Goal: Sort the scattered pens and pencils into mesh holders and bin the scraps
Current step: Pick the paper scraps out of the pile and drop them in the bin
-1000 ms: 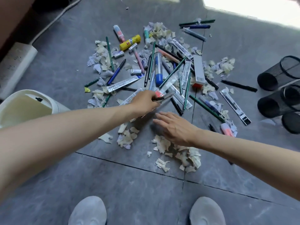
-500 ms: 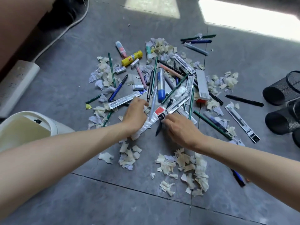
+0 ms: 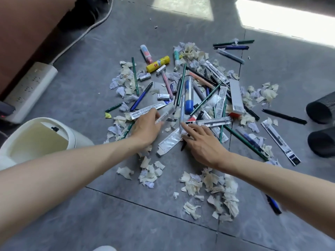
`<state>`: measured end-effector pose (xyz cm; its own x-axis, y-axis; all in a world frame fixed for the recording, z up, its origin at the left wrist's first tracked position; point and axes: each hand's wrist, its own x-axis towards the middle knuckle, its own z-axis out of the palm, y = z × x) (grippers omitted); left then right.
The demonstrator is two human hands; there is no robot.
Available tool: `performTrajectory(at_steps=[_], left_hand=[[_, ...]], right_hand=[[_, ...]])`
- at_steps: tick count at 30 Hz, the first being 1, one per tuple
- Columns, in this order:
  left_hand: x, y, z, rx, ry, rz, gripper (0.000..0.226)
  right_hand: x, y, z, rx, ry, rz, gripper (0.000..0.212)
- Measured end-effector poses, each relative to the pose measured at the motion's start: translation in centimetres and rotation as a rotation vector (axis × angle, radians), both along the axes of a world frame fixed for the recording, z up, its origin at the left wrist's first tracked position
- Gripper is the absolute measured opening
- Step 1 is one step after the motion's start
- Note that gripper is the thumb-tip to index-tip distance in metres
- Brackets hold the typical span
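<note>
A: Where are the things?
B: On the floor (image 3: 72, 223), between the bin (image 3: 79, 140) at the left and the mesh holders (image 3: 320, 110) at the right, pens (image 3: 141, 96) and scraps (image 3: 217, 185) are piled.
A: And the fingers?
B: A clear packet (image 3: 165, 115) is gripped by the left hand (image 3: 146, 126). The right hand (image 3: 203, 144) is held flat, fingers straight.

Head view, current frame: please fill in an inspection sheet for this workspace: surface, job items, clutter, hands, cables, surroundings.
Surface: grey tiled floor, with a sunlit patch at the top right.
Job's things: pens and pencils strewn in one pile, among them a blue pen; paper scraps in and around the pile; two mesh holders on their sides at the right edge; white bin at the lower left.
Clutter: yellow glue stick, erasers, packaged refills, white box.
Hands: left hand grips a dark-tipped pen; right hand is open, fingers stretched onto the pile.
Cables: white cable and power strip at the left.
Surroundings: brown furniture at the top left.
</note>
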<state>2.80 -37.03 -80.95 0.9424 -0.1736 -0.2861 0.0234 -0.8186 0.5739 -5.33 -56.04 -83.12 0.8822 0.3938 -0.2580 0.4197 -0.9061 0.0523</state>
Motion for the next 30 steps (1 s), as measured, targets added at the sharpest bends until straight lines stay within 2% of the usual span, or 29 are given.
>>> performTrajectory(at_steps=[3, 6, 7, 11, 14, 17, 22, 25, 28, 30], left_hand=[[0.5, -1.6, 0.5, -0.260, 0.199, -0.041, 0.021], [0.6, -3.4, 0.6, -0.436, 0.324, 0.053, 0.018], [0.6, -3.5, 0.4, -0.416, 0.303, 0.071, 0.014], [-0.2, -2.4, -0.8, 0.103, 0.110, -0.070, 0.009], [-1.9, -2.1, -1.1, 0.242, 0.132, -0.122, 0.013], [-2.5, -2.6, -1.1, 0.357, 0.104, -0.175, 0.031], [-2.9, -3.3, -1.2, 0.481, 0.079, -0.279, 0.057], [-2.7, -3.7, -1.2, 0.462, 0.157, -0.220, 0.046], [-2.1, -3.8, -0.7, 0.380, 0.246, -0.189, 0.025], [-1.7, -3.5, -0.3, 0.252, 0.317, -0.181, 0.033]], right_hand=[[-0.3, -0.6, 0.0, 0.000, -0.005, -0.025, 0.050], [-0.4, -1.1, -0.1, 0.045, -0.044, -0.078, 0.037], [-0.5, -1.3, -0.2, 0.064, -0.056, -0.099, 0.036], [-0.4, -1.8, -0.4, 0.094, -0.118, -0.133, 0.040], [-0.1, -1.6, -0.5, 0.128, -0.145, -0.094, 0.041], [-0.2, -1.2, -0.7, 0.151, -0.146, -0.082, 0.041], [-0.4, -1.0, -0.6, 0.156, -0.101, -0.091, 0.048], [-0.6, -0.7, -0.5, 0.138, -0.051, -0.124, 0.049], [-0.7, -0.6, -0.4, 0.165, -0.071, -0.148, 0.038], [-0.8, -0.7, -0.3, 0.165, -0.095, -0.150, 0.030]])
